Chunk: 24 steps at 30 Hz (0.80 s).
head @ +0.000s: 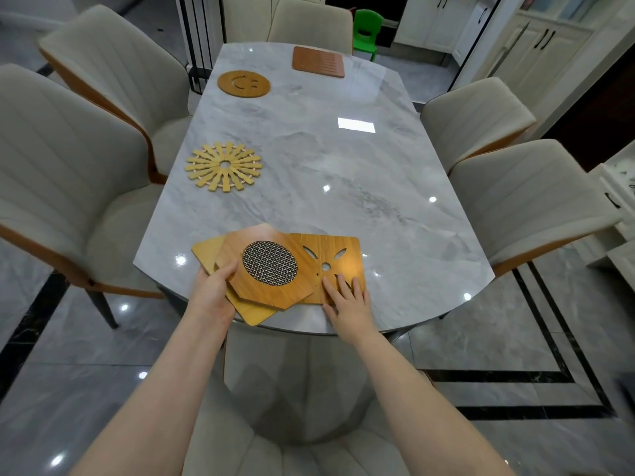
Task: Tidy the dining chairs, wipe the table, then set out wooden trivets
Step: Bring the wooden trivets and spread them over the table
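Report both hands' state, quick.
Left hand: grips the hexagonal mesh trivet and the trivet under it.
Right hand: open, fingers flat on the square leaf-cut trivet.

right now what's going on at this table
A person is setting out wooden trivets on the marble table. The left hand grips the hexagonal mesh trivet with a plain one under it; the right hand presses flat on the square leaf-cutout trivet. Three more already lie farther up.
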Each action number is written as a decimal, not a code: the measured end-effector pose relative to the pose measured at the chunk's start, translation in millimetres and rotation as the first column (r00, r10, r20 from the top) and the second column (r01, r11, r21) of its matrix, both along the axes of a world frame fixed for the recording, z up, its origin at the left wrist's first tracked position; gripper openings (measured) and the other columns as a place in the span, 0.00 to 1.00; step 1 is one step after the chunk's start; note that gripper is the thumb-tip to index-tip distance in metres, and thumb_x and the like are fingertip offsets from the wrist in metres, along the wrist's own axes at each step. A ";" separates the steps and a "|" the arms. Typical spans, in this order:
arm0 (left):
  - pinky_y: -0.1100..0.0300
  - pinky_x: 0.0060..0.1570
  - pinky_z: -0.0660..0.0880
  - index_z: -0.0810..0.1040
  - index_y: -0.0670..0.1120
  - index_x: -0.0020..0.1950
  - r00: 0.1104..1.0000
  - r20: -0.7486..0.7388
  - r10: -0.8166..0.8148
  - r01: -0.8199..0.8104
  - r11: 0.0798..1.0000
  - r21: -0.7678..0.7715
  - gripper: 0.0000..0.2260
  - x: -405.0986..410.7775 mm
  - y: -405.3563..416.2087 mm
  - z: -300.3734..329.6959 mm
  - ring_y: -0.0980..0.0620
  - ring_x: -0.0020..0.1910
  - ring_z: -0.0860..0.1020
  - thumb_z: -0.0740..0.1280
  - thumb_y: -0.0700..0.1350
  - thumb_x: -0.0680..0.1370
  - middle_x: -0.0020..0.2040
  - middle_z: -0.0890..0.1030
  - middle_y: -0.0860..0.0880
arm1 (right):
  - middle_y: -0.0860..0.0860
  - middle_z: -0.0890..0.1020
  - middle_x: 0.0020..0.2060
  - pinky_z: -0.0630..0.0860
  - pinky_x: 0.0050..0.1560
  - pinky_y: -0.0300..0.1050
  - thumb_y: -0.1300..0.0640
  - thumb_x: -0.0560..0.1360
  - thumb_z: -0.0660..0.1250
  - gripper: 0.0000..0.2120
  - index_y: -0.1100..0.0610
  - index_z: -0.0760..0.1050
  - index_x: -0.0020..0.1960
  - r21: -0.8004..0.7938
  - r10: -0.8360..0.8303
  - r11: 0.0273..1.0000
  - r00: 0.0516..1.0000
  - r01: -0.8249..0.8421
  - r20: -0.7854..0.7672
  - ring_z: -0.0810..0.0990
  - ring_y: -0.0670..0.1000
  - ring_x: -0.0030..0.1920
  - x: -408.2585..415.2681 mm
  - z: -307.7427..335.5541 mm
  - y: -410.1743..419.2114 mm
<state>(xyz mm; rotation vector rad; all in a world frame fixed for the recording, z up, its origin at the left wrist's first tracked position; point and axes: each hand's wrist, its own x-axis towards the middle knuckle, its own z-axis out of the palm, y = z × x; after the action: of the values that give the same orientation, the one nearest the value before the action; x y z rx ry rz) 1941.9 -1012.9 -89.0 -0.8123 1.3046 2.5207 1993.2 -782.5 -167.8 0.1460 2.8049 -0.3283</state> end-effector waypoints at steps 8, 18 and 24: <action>0.46 0.51 0.76 0.70 0.46 0.66 0.995 0.001 -0.097 0.097 0.994 0.043 0.16 3.1 19.3 11.1 0.48 0.49 0.80 0.62 0.35 0.79 0.58 0.79 0.43 | 0.54 0.77 0.63 0.67 0.60 0.39 0.52 0.83 0.52 0.18 0.58 0.75 0.65 -0.672 -0.455 0.667 0.890 0.322 -0.025 0.74 0.53 0.64 -3.7 39.2 3.8; 0.55 0.36 0.81 0.72 0.43 0.61 0.970 -0.035 -0.239 0.241 0.964 0.112 0.13 15.5 99.2 24.9 0.49 0.44 0.80 0.61 0.32 0.78 0.53 0.79 0.41 | 0.56 0.80 0.43 0.81 0.39 0.41 0.50 0.78 0.66 0.14 0.62 0.76 0.48 -0.909 -0.743 0.150 0.651 0.390 0.156 0.81 0.53 0.44 32.5 75.5 52.8; 0.50 0.43 0.79 0.74 0.44 0.56 0.951 -0.057 -0.305 0.310 0.946 0.100 0.10 31.2 175.5 40.4 0.49 0.41 0.82 0.62 0.32 0.78 0.48 0.81 0.44 | 0.54 0.81 0.48 0.78 0.38 0.36 0.49 0.70 0.74 0.19 0.59 0.74 0.53 -0.880 -0.774 0.138 0.604 0.454 0.190 0.81 0.49 0.46 52.9 94.3 125.9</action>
<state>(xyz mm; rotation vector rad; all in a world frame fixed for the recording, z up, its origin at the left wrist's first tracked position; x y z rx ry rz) 1973.1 -837.5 -48.6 -0.4923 1.1890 2.3441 2046.2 -656.6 -73.5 1.1381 2.1840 -2.1414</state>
